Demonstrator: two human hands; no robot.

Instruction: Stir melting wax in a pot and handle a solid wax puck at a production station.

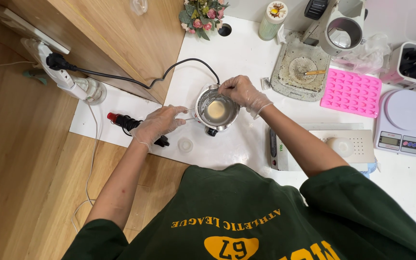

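Observation:
A small steel pot (216,110) with pale yellowish liquid stands on a little black burner on the white table (246,53). My left hand (160,124), in a clear glove, grips the pot's thin wire handle at its left side. My right hand (240,91), also gloved, rests its pinched fingertips on the pot's far rim; whether it holds something small I cannot tell.
A small clear cup (185,144) sits near the table's front edge. A black cable (169,70) runs to a power strip (56,72) at left. To the right lie a pink silicone mould (351,92), a kitchen scale (403,123), a white slab (347,144) and a grey dish (300,72). Flowers (201,14) stand at the back.

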